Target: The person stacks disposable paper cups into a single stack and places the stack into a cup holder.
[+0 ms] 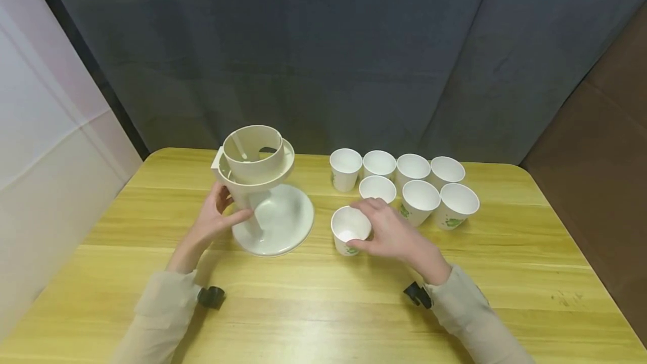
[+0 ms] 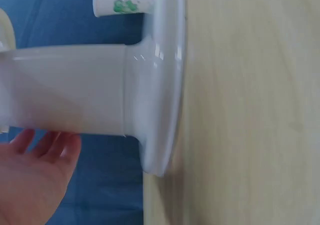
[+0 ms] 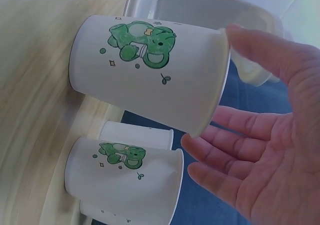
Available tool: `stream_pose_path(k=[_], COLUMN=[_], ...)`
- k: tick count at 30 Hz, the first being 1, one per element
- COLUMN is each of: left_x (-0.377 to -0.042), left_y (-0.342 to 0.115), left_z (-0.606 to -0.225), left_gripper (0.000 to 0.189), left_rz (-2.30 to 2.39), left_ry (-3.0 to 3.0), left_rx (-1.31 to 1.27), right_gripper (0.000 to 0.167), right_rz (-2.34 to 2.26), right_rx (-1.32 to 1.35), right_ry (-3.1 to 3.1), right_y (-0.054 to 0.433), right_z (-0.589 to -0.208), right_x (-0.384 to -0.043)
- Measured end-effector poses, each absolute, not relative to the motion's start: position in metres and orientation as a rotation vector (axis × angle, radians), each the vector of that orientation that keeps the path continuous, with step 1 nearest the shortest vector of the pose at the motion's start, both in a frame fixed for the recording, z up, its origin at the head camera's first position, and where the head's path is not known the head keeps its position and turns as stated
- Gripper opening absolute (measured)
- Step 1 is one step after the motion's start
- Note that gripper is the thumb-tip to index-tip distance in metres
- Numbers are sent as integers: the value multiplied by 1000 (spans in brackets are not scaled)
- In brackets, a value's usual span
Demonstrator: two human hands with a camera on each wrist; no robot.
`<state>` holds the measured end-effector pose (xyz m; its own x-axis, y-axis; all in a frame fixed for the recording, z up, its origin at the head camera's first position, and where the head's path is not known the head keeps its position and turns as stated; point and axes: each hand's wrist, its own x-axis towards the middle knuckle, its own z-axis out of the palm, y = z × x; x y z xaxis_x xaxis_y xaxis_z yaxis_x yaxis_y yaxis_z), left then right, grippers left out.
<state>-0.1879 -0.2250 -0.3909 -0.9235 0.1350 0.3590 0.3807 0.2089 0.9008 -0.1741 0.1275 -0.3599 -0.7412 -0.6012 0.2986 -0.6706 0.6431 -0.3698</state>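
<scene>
On the left of the table stands a cream plastic stand (image 1: 256, 172) with an open cylinder in its ring-shaped top. Its column (image 2: 65, 85) rises from a wide round base (image 1: 290, 218). My left hand (image 1: 212, 221) holds the column from the left, thumb in front and fingers behind; in the left wrist view the fingertips touch its side. To the right of the base, a white paper cup (image 1: 349, 226) is upright. My right hand (image 1: 391, 232) grips it near the rim, thumb on the near side; the right wrist view shows a green bear print on the cup (image 3: 150, 85).
Several more white paper cups (image 1: 420, 198) stand upright in two rows behind and to the right of the held cup. The wooden table (image 1: 313, 308) ends at a dark curtain (image 1: 313, 60). A white panel is at left, a brown one (image 1: 601, 156) at right.
</scene>
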Motion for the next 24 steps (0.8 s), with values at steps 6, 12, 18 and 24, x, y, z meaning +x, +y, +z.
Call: stream_pose_path(k=[6, 12, 18, 24], left_x=[-177, -159, -140, -129], left_y=[-220, -225, -224, -213], left_z=[-383, -380, -379, -375], left_gripper=[67, 64, 40, 30], left_rz=[-1679, -1547, -1323, -1298], left_ry=[-2159, -2247, -2276, -2204], left_rx=[-390, -353, -313, -403], right_gripper=[68, 66, 62, 54], right_rz=[756, 751, 778, 826], right_rx=[1055, 1080, 1112, 1070], right_ry=[-2678, -2647, -2540, -2440], right_y=[134, 141, 149, 157], right_z=[-359, -356, -359, -362], right_x=[-174, -172, -172, -173])
